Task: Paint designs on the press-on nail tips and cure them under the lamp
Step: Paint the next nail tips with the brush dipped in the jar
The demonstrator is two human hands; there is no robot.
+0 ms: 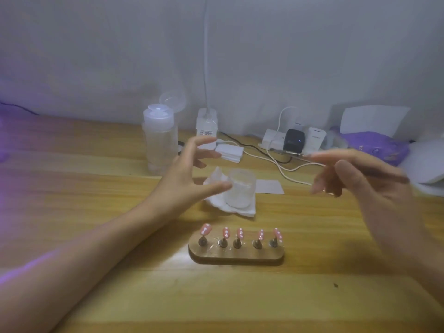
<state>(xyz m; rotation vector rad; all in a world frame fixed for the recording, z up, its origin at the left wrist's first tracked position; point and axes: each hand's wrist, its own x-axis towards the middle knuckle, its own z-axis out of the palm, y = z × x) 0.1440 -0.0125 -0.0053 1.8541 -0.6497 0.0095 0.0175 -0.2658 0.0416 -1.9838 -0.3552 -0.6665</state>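
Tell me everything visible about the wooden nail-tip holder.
The holder is a flat, brown, wood-looking slab with rounded ends. It lies lengthwise on the wooden table, near the camera. Five small, dark, metal-looking pegs stand in a row on top, each carrying an upright pink nail tip with white dots. Only the table touches it.

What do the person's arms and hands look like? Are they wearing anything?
Both arms are bare: no sleeves show on the left forearm or the right wrist. The left hand and right hand wear no gloves, and I see no rings, watch or bracelet. The right hand is blurry, so tiny things could be missed.
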